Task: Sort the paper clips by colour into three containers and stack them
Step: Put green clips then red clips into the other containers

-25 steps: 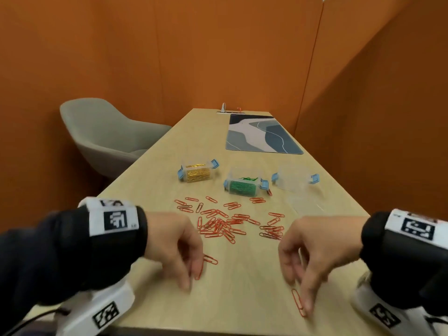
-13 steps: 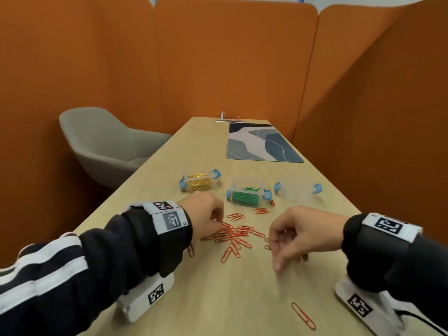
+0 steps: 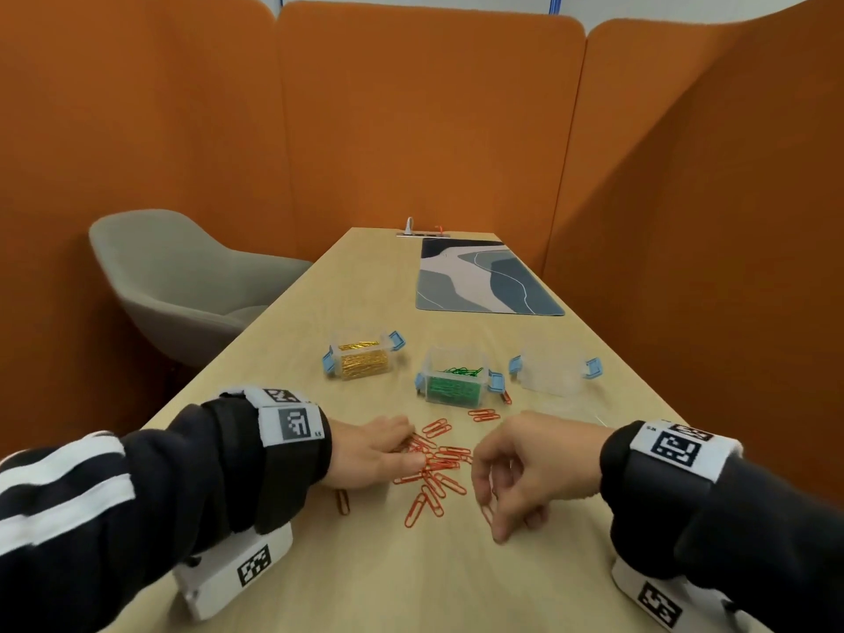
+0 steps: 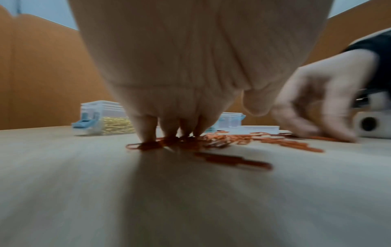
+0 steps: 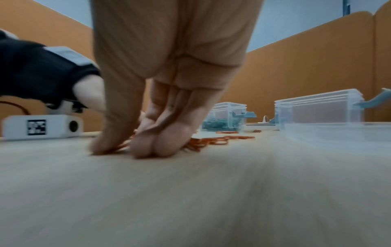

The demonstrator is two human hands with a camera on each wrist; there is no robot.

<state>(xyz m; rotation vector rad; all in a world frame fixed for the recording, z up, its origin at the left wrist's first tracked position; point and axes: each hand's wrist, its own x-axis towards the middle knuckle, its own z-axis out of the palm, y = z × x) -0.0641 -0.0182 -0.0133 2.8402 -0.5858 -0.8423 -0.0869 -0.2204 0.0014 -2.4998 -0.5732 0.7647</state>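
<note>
Both hands moved in since a second ago. Left hand fingers bunched, raking red clips; right hand fingers curled on table, grip unclear. Empty box at 1 o'clock awaits.

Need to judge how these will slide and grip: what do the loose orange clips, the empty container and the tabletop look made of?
Orange paper clips: thin bent wire, apparently with a coloured coating; whether matte or glossy is unclear.
Empty container: clear, slightly frosted plastic, see-through walls, blue plastic latches.
Table: pale wood-grain surface, smooth and matte, probably laminate.
</note>
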